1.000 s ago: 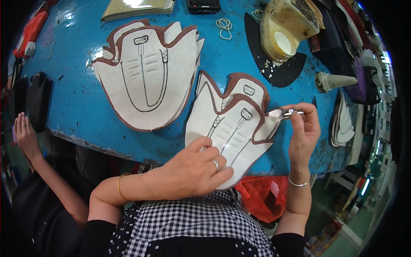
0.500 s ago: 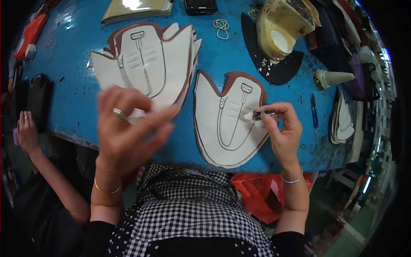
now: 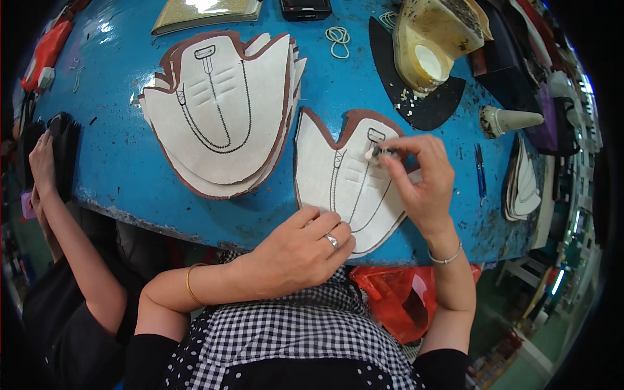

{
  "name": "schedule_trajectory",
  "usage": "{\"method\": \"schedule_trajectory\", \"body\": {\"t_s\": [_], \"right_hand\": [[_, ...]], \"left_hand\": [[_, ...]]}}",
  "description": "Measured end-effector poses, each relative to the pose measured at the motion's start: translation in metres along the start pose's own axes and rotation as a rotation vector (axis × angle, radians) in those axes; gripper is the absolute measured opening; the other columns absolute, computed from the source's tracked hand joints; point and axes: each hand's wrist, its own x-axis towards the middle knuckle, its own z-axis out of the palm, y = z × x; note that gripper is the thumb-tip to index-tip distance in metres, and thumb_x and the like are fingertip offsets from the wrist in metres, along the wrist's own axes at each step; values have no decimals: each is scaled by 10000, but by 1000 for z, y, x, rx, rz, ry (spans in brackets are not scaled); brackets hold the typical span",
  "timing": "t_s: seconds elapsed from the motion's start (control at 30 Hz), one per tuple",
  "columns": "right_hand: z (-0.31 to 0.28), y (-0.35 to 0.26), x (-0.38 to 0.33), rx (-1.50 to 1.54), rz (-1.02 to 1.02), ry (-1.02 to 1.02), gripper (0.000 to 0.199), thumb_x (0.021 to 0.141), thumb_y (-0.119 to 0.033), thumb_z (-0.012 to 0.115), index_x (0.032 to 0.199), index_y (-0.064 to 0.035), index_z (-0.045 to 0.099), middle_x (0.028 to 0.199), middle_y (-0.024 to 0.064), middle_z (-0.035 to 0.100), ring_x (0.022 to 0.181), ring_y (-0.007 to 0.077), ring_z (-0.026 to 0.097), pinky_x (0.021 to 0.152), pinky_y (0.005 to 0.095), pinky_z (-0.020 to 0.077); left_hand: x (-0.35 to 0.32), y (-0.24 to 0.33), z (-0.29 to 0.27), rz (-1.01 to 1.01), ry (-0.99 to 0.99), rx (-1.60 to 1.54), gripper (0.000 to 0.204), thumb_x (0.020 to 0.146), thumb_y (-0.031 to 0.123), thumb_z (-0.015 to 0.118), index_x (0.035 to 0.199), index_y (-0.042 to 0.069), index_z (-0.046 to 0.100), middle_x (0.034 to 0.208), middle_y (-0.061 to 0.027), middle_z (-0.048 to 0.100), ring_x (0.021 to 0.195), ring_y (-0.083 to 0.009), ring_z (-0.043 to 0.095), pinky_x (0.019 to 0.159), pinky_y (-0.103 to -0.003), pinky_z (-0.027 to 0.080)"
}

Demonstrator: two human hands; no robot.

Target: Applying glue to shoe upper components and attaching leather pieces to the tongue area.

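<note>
A white stitched panel (image 3: 315,179) with a brown edge lies flat before me, its top notched and its bottom rounded. My left hand (image 3: 309,244) is closed at its lower left edge, fingertips on the panel and thumb mostly hidden. Above the panel's upper right part, my right hand (image 3: 421,179) pinches a small dark-and-silver object (image 3: 385,153) with a whitish tip; blur hides its exact kind. To the left lies a stack of similar white panels (image 3: 227,120), with stitched lines on the top one and brown edges showing.
A stained yellowish container (image 3: 432,55) stands on a black sheet (image 3: 422,107) at the far right. Nearer lie a grey cone (image 3: 513,121), a blue pen (image 3: 480,172) and stacked white pieces (image 3: 521,182). Rubber bands (image 3: 338,41) lie at the back. Another person's arm (image 3: 88,250) is at left.
My left hand has moved right and down from over the stack to the near panel's edge. My right hand has shifted slightly up the panel, still holding the small object.
</note>
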Motion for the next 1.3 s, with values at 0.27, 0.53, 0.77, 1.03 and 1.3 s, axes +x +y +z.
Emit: {"method": "schedule_trajectory", "body": {"t_s": [0.27,0.53,0.77,1.03,1.3], "right_hand": [[-27,-7,4,350,251,11,123,866,-80,743,978,-55,700,913,38,710,800,103,616,726,248,495],[-31,99,89,121,215,316,155,919,-175,741,1012,-58,699,913,-11,641,817,91,558,752,232,469],[-37,96,75,-89,67,280,155,911,-174,748,989,-49,702,936,-6,645,848,99,561,774,250,466],[-32,11,9,524,419,-41,109,927,-84,692,1003,-17,652,944,34,701,874,82,615,830,230,482],[-5,-4,-8,178,39,-178,152,788,-79,790,914,-71,705,823,35,652,707,188,564,716,321,439]], "left_hand": [[15,-2,-4,-27,140,41,238,761,121,635,983,68,705,821,0,551,754,-141,566,706,-300,447],[6,2,-80,239,449,106,294,651,139,696,938,104,750,713,26,472,667,-113,504,668,-289,446],[-14,-54,-84,-246,348,405,344,718,161,783,1059,135,749,840,8,567,769,-201,575,738,-333,455],[-7,-18,-8,-30,89,-253,407,744,207,808,1110,77,685,1123,-64,646,1011,-243,632,849,-374,489],[-7,-11,10,28,38,-112,367,763,224,776,1066,35,690,1150,-78,639,1053,-238,617,888,-378,497]]}}
